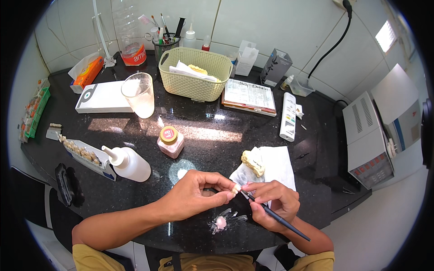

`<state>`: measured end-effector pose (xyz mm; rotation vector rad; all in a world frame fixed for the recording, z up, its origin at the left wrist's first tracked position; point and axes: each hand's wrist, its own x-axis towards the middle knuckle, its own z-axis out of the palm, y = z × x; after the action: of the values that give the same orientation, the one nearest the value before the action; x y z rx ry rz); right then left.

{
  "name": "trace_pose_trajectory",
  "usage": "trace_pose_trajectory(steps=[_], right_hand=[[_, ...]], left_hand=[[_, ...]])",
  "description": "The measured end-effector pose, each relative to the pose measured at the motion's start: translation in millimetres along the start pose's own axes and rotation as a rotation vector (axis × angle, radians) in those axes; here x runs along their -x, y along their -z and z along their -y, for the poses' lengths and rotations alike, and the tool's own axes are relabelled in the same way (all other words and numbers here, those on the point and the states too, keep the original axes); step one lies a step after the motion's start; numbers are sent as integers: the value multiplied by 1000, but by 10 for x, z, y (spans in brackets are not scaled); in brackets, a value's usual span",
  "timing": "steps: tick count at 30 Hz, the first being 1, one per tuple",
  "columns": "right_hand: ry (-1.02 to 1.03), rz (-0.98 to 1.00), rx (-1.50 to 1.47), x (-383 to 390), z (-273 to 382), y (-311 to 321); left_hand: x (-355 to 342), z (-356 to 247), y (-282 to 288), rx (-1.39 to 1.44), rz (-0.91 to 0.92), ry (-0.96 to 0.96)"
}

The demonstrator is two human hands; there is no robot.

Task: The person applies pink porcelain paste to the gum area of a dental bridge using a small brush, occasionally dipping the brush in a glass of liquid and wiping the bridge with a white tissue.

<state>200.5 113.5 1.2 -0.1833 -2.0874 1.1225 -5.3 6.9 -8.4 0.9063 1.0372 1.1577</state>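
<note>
My left hand (205, 194) pinches a small off-white piece (236, 189) between thumb and fingers. My right hand (273, 203) grips a dark, slender pen-like tool (287, 222), its front end at that piece. Below my hands, a blob of pink paste (221, 222) sits among smears on the black counter. Beyond them, a cream-coloured lumpy cast (253, 161) rests on white paper (280, 162). A jar of pink powder with a yellow-rimmed lid (170, 147) stands past a clear round dish (181, 169), which my left hand partly covers.
At left are a white squeeze bottle (132, 162) and a sample rack (86, 151). Behind stand a glass of cloudy liquid (138, 99), a mesh basket (192, 92), books (248, 104) and a power strip (288, 117). A grey appliance (364, 144) is at right.
</note>
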Motion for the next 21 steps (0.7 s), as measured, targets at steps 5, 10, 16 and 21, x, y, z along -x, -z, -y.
trace_pose_trajectory(steps=[5,10,16,21], right_hand=[[11,9,19,-5,-15,2],[26,11,17,-9,-13,3],[28,17,20,-9,-13,2],[28,23,35,-12,-9,2]], left_hand=[[1,-6,-2,12,3,13],[13,-43,-8,17,6,32],[13,-42,-10,18,4,32],[6,-20,-4,27,5,31]])
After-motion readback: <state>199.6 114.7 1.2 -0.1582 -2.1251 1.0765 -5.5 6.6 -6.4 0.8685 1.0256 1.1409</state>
